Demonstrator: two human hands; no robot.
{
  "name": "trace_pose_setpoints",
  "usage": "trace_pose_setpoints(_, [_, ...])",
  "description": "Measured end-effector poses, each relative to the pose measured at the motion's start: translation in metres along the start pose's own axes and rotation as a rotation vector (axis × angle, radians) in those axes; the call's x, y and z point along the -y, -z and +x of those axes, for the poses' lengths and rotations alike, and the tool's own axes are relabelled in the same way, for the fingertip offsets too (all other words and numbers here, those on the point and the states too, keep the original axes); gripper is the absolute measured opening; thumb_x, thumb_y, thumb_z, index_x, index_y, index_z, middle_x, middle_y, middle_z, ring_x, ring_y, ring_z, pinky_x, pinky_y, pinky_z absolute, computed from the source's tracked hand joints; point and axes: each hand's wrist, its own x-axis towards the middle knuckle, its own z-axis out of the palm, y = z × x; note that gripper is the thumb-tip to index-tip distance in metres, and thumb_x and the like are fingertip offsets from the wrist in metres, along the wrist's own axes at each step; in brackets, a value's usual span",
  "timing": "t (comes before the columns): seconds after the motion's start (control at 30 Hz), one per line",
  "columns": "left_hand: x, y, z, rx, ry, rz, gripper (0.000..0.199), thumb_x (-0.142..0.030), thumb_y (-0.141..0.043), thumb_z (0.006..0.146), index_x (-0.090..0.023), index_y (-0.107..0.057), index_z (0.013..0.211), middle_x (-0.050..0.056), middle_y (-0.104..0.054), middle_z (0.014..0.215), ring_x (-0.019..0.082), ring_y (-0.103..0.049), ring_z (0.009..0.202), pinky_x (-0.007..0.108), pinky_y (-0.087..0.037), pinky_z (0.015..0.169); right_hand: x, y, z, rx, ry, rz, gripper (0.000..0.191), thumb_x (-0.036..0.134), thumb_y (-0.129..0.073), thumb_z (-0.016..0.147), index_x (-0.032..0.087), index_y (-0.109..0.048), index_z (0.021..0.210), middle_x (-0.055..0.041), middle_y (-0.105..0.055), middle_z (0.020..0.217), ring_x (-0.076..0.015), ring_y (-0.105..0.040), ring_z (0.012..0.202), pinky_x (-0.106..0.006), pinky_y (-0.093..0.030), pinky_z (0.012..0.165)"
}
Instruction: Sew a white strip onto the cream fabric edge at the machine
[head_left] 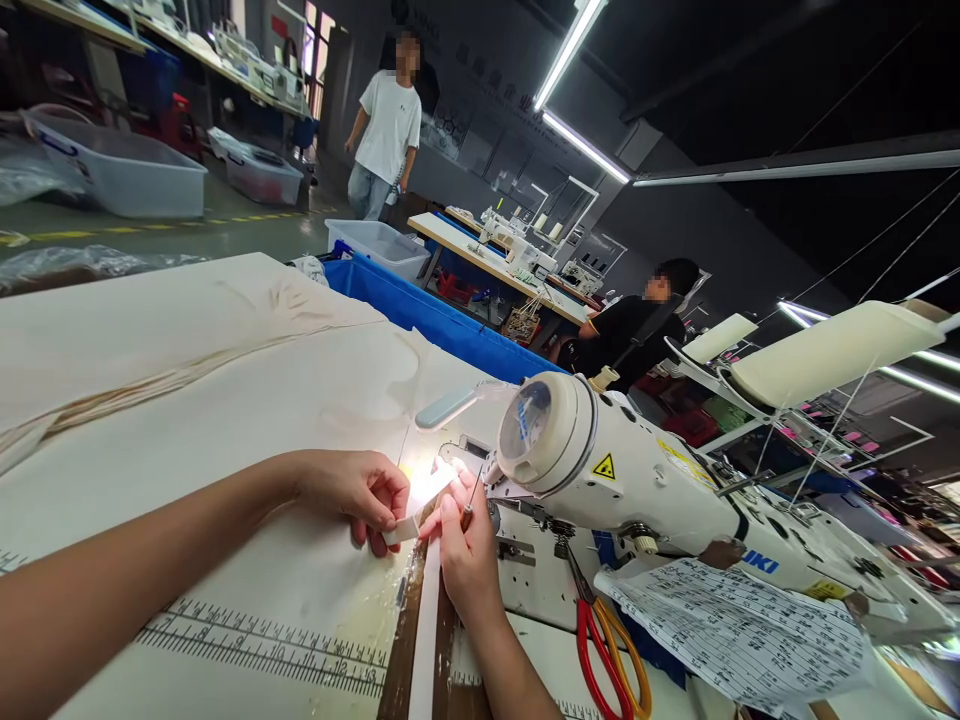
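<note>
Under a bright lamp, my left hand (364, 497) pinches the end of a white strip (403, 530) between thumb and fingers. Close on its right, my right hand (465, 545) has its fingers closed on the strip's other part and on a thin pointed tool (471, 505), whose tip rises toward the sewing machine head (551, 430). Both hands are just left of the machine's needle area, which they partly hide. A long white band (426, 630) runs from beneath the hands toward the front edge.
Scissors with red and orange handles (600, 640) and a printed paper sheet (735, 620) lie right. Ruler markings (277, 645) cross the table front. Bundled fabric strips (150, 385) lie left. Beyond are a blue bin (442, 320), a standing person (386, 125) and a seated person (637, 320).
</note>
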Motion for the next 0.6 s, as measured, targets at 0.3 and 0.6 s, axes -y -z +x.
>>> trace_pose_setpoints(0.3, [-0.004,-0.025,0.014,-0.300,-0.160,-0.093,0.024,-0.040,-0.072,0.064,-0.020,-0.060,0.068,0.000,-0.068,0.062,0.015,-0.060,0.055,0.024,-0.040,0.053,0.008,0.006,-0.004,-0.100,0.053,-0.063,0.034,0.044,-0.052,0.090,0.022,-0.057,0.116,-0.0053,-0.062,0.099,-0.0217,-0.060,0.091,-0.033,-0.048,0.083])
trace_pose_setpoints(0.6, [0.003,-0.034,0.027,-0.512,-0.150,-0.194,0.027,-0.042,-0.068,0.057,-0.019,-0.055,0.063,-0.003,-0.059,0.048,0.010,-0.042,0.044,0.022,-0.027,0.048,0.005,0.002,-0.009,-0.125,0.033,-0.092,0.030,0.051,-0.055,0.089,0.022,-0.060,0.095,-0.0031,-0.057,0.087,-0.0199,-0.056,0.082,-0.030,-0.047,0.074])
